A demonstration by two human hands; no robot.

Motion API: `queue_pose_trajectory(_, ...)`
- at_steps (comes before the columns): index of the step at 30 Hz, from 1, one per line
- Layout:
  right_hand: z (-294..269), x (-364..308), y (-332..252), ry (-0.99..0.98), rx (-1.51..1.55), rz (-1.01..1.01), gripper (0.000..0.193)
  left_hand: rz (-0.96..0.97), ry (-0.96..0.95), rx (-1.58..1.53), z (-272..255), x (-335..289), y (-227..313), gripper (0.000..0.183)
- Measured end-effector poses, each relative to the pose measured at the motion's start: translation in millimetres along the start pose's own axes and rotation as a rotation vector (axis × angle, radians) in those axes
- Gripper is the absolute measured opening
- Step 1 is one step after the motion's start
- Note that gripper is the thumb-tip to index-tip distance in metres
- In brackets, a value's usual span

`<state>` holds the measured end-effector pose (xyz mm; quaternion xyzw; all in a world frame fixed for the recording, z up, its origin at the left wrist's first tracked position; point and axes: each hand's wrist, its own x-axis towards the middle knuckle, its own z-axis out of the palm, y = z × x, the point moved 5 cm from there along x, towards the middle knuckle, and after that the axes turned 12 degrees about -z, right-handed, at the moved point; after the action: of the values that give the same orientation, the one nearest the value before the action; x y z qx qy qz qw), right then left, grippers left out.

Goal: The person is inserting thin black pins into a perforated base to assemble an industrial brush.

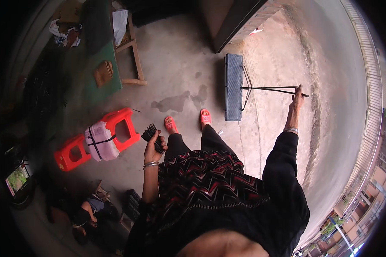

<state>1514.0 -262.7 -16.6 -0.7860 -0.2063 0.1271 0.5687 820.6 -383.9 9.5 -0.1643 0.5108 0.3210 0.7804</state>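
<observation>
My left hand (153, 144) is closed around a bundle of thin black sticks (149, 132), their ends fanning out above the fingers. My right arm is stretched out to the right, and the right hand (298, 95) grips the end of a black metal handle (270, 88). That handle joins a long, blue-grey rectangular basket (233, 87) with a woven-looking surface. Whether the basket touches the floor I cannot tell. Both my feet, in red sandals (170, 125), stand on the concrete between the two hands.
Left of me are red plastic stools (123, 127) with a pink strapped bundle (102, 141). A green-topped table (109, 88) bears a brown folded item. Another person (88, 213) is at lower left near a lit screen (17, 180). A dark door (227, 25) and a railing (369, 85) lie beyond.
</observation>
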Motion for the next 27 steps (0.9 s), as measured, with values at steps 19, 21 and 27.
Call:
queue_pose_trajectory(19,65.5,-188.0,-165.4,-0.564,0.267,-0.189,0.055,0.082,0.064,-0.229,-82.8,-20.5,-46.5,0.020)
queue_pose_trajectory(21,64.9,-188.7,-205.2,-0.561,0.351,-0.291,0.048,0.064,0.059,-0.209,-101.3,-12.0,-42.4,0.020)
queue_pose_trajectory(27,83.0,-229.5,-381.5,-1.206,0.608,-0.713,0.041,0.067,-0.046,-0.238,-149.8,-8.1,-11.5,0.017)
